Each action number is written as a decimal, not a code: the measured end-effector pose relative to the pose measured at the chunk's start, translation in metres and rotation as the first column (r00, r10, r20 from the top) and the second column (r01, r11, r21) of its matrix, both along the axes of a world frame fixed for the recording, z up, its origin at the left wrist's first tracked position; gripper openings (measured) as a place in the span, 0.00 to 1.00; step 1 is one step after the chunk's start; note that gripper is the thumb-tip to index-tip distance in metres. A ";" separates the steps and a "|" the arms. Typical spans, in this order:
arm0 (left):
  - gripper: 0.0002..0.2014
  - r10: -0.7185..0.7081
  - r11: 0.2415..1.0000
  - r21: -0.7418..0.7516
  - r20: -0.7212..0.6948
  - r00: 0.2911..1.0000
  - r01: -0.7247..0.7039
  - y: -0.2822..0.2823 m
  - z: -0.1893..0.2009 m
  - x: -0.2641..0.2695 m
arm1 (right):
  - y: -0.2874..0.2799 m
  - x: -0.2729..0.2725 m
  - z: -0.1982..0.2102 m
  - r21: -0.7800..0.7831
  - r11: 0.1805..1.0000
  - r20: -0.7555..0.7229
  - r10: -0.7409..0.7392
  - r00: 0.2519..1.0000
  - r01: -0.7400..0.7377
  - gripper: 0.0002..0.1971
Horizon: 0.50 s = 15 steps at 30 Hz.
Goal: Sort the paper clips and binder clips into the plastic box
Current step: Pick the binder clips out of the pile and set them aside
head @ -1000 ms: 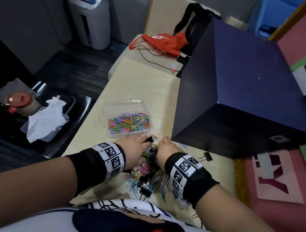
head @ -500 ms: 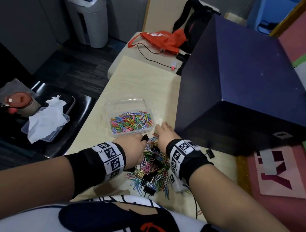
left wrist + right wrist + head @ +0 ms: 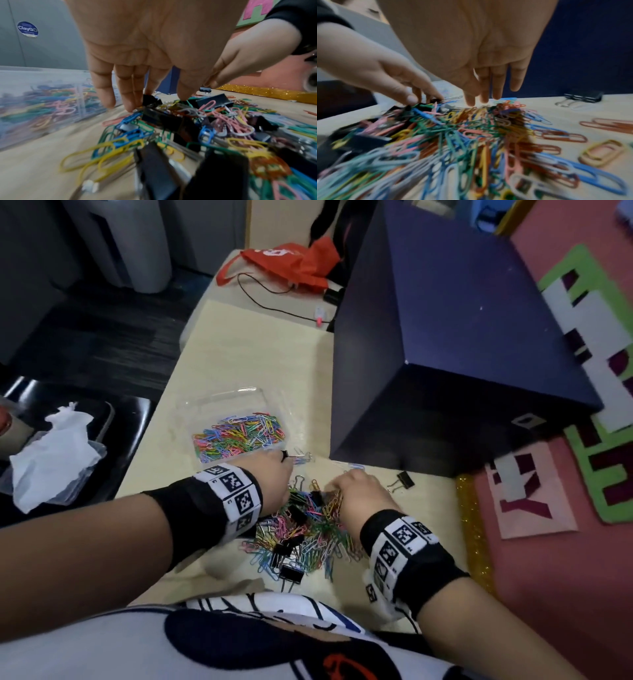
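Note:
A mixed pile of coloured paper clips and black binder clips (image 3: 308, 532) (image 3: 188, 121) (image 3: 453, 128) lies on the beige table in front of me. Behind it to the left stands the clear plastic box (image 3: 219, 398) (image 3: 42, 101), which holds several coloured paper clips. My left hand (image 3: 286, 463) (image 3: 159, 100) reaches down at the pile's far left edge. Its fingers are fairly straight, its palm is empty, and its fingertips touch a black binder clip (image 3: 283, 455) (image 3: 150, 99). My right hand (image 3: 337, 484) (image 3: 481, 102) hovers over the pile's far right side with straight fingers and holds nothing.
A big dark blue box (image 3: 445, 354) stands close behind on the right. A lone black binder clip (image 3: 404, 480) (image 3: 583, 97) lies before it. A pink mat with a gold glitter edge (image 3: 472, 525) borders the table on the right. A black tray with tissue (image 3: 58, 457) sits off the left edge.
My right hand stretched forward towards the plastic box half a second ago and has drawn back over the pile. My left hand has stayed at the pile's far edge, edging nearer the box.

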<state>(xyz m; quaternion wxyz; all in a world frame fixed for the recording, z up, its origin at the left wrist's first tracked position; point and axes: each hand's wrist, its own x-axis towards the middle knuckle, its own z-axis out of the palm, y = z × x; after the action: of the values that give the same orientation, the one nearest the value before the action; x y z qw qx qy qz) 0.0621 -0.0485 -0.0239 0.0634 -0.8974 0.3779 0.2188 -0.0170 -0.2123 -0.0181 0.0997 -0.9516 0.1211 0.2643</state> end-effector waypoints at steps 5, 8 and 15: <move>0.22 0.010 0.999 -0.048 0.059 0.998 -0.007 -0.011 0.006 -0.017 | -0.021 -0.001 0.000 0.039 0.993 0.031 -0.110 0.993 0.109 0.35; 0.25 -0.084 0.992 -0.092 0.050 0.995 0.088 -0.021 0.003 -0.034 | -0.021 -0.010 -0.002 0.034 0.997 -0.005 -0.073 0.997 0.073 0.36; 0.41 -0.215 0.976 0.037 0.017 0.976 0.215 -0.027 -0.005 -0.040 | -0.040 -0.031 0.006 -0.020 0.970 -0.015 -0.244 0.970 0.244 0.27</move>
<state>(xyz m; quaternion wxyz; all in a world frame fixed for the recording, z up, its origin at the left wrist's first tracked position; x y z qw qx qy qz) 0.0225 -0.0752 -0.0289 0.1063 -0.8522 0.4683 0.2078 -0.0477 -0.2527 -0.0118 0.1218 -0.9281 0.2403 0.2572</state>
